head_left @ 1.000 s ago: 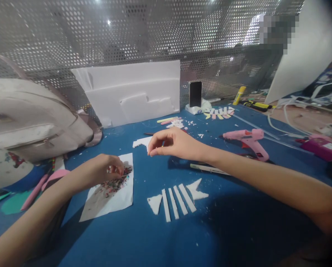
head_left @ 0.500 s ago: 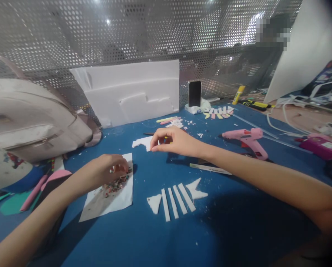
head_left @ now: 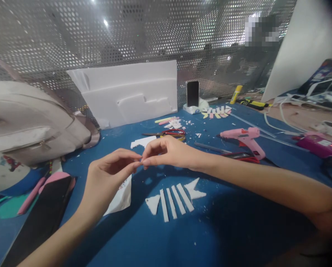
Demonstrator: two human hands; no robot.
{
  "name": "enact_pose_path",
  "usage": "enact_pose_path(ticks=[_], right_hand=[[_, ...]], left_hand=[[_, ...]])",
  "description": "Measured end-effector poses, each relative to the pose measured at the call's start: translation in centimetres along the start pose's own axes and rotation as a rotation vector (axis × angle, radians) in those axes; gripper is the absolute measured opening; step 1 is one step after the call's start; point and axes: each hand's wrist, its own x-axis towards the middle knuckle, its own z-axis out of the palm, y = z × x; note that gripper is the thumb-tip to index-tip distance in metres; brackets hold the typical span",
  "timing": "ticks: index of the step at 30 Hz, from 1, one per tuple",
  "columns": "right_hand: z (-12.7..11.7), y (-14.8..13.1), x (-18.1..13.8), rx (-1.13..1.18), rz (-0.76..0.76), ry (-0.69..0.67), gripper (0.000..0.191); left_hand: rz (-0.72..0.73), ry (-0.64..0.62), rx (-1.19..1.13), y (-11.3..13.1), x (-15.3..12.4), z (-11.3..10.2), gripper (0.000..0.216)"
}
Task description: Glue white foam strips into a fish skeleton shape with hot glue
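Observation:
My left hand (head_left: 110,174) and my right hand (head_left: 171,152) meet fingertip to fingertip above the blue table. Both are closed in a pinch, and whatever lies between the tips is too small to make out. Under my left hand shows part of a white paper sheet (head_left: 123,202); most of its small multicoloured bits are hidden. White foam pieces form a fish-bone shape: a triangular head (head_left: 153,204), several narrow strips (head_left: 171,202) and a forked tail (head_left: 195,189). Just beyond my right hand lie a cut white foam scrap (head_left: 143,141) and red-handled scissors (head_left: 166,133).
A pink glue gun (head_left: 243,139) lies at the right, near a grey stick (head_left: 212,147). A phone (head_left: 193,94) stands at the back beside white foam sheets (head_left: 127,92). A pale bag (head_left: 35,118) and a black case (head_left: 40,218) occupy the left side.
My left hand has lifted off the multicoloured bits and moved right to my right hand's fingertips. My right hand has come slightly nearer and left, uncovering the scissors.

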Motion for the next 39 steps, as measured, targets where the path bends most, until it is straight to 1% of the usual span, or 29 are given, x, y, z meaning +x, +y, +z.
enact_pose_path(ticks=[4, 8, 12, 16, 19, 24, 27, 34, 37, 39], right_hand=[[0.4, -0.1, -0.1, -0.003, 0.031, 0.01, 0.006], [0.2, 0.4, 0.1, -0.034, 0.031, 0.008, 0.007], [-0.7, 0.6, 0.4, -0.106, 0.001, -0.024, 0.012], [-1.4, -0.1, 0.4, -0.191, -0.021, 0.023, 0.011], [-1.6, -1.1, 0.1, -0.339, -0.089, 0.018, 0.007], [-1.3, -2.1, -0.4, -0.664, -0.269, -0.019, 0.008], [-1.2, -2.2, -0.5, -0.787, -0.307, -0.029, 0.009], [-1.0, -1.9, -0.7, -0.808, -0.321, -0.041, 0.009], [-0.7, -1.8, -0.7, -0.827, -0.348, -0.046, 0.01], [-0.5, -1.7, -0.7, -0.85, -0.378, -0.009, 0.008]], left_hand=[[0.009, -0.027, -0.045, 0.1, 0.1, 0.3, 0.006], [-0.019, -0.043, -0.103, -0.2, 0.2, 0.7, 0.009], [-0.095, -0.042, -0.184, -0.6, 0.2, 0.5, 0.015], [-0.211, -0.022, -0.187, -0.7, 0.3, 0.2, 0.016], [-0.292, -0.068, -0.189, -0.8, 0.5, 0.3, 0.019], [-0.371, -0.185, -0.254, -0.7, 0.2, 1.1, 0.02], [-0.398, -0.209, -0.283, -0.5, -0.2, 1.5, 0.02], [-0.439, -0.233, -0.304, 0.4, -0.5, 1.8, 0.013], [-0.436, -0.22, -0.326, 0.7, -0.8, 2.0, 0.011], [-0.431, -0.204, -0.347, 0.7, -0.9, 2.1, 0.01]])
